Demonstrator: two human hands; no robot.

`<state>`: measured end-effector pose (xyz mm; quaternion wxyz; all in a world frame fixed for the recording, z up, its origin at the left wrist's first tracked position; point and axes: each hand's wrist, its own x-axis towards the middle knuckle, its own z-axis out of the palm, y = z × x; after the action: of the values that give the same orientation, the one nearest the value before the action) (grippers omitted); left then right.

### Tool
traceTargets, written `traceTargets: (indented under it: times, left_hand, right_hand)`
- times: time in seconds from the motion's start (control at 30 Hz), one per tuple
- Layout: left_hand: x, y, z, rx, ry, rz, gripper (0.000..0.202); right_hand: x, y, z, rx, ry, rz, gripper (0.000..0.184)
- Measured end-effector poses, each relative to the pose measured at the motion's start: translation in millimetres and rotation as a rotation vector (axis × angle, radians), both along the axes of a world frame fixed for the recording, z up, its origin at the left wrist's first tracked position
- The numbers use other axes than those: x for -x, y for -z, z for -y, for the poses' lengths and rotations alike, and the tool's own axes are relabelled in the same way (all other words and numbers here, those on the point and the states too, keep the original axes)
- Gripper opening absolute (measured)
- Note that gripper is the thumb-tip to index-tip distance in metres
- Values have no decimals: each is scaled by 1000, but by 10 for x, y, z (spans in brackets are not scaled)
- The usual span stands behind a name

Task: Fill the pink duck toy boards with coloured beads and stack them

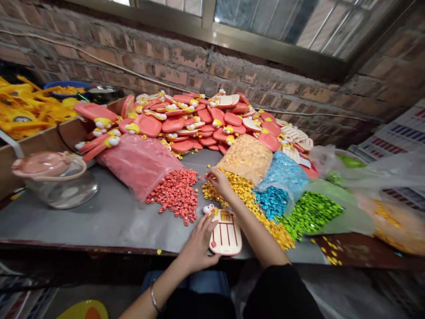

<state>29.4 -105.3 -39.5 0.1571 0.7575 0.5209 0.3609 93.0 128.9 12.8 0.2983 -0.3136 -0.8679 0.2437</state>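
A rough wall of reddish-brown bricks and grey mortar [189, 57] stands behind a long table with a flat grey top and dark front edge [113, 226]; a thin, pale cable [99, 63] runs slantwise across the bricks; above, a wide window in a dull metal frame [259, 20] shows bars beyond its panes; light glints off the frame; the grey floor [126, 281] looks dim.

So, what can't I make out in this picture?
All in the head view:
Right hand: whether it holds a piece; too small to tell.
Cream toy: part of one edge, covered by the left hand.
Yellow-and-orange object at the bottom: its full shape, cut off by the picture edge.
Red toy pile: its deeper toys, hidden by those in front.
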Motion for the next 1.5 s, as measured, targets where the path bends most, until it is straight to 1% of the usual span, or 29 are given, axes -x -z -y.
traceTargets:
  times: [0.1, 0.17, 0.23, 0.3, 0.37, 0.47, 0.57, 0.67, 0.77, 0.87, 0.97, 1.07, 1.17, 1.2, 1.3, 1.37, 1.43, 1.5]
  left_hand:
    - [-36, 28, 10, -24, -83, -47, 92]
    - [-42, 33, 18, -35, -124, -72, 91]
    - [-32, 24, 18, -46, -128, -74, 93]
    - [-11, 3, 6, -48, -115, -72, 96]
    - [18, -25, -11, -19, -114, -90, 99]
    - [81, -64, -30, 28, -108, -156, 98]
    - [152, -80, -30, 40, -78, -201, 98]
    - [195, -82, -25, 55, -84, -214, 101]
    - [197, -85, -29, 59, -97, -224, 103]
    - [184, -85, -38, 69, -101, -226, 103]
    - [183, -68, -45, 78, -102, -212, 103]
    - [193, -44, -49, 93, -91, -173, 107]
    - [207, -34, -54, 118, -77, -133, 111]
    - [211, -34, -57, 124, -74, -123, 111]
    - [223, -38, -66, 126, -66, -89, 113]
    - [233, -37, -75, 118, -50, -62, 114]
    - [243, -30, -82, 111, -29, -44, 116]
    - [250, -21, -85, 115, -13, -38, 118]
  right_hand:
    - [-415, -43, 254, 141, 2, -167, 13]
    - [-694, -21, 441, 180, 30, -213, 16]
    - [-931, 37, 598, 196, 72, -221, 15]
    - [-1099, 111, 697, 211, 127, -219, 14]
    - [-1193, 171, 741, 203, 184, -216, 13]
    - [-1228, 207, 768, 189, 235, -211, 13]
    - [-1203, 217, 820, 186, 176, -125, 10]
    - [-1180, 263, 885, 94, 119, 29, 11]
    - [-1187, 328, 931, -19, 127, 142, 18]
    - [-1214, 346, 976, -50, 120, 199, 21]
    - [-1249, 299, 1023, -5, 81, 200, 21]
    - [-1296, 225, 1025, 101, 32, 153, 18]
    - [-1336, 148, 953, 231, -13, 104, 32]
    - [-1343, 121, 918, 272, -42, 106, 33]
    - [-1344, 42, 820, 382, -154, 124, 24]
    - [-1344, 4, 778, 424, -207, 118, 18]
    - [-1355, -6, 763, 452, -249, 102, 15]
    - [-1365, 20, 777, 477, -273, 83, 14]
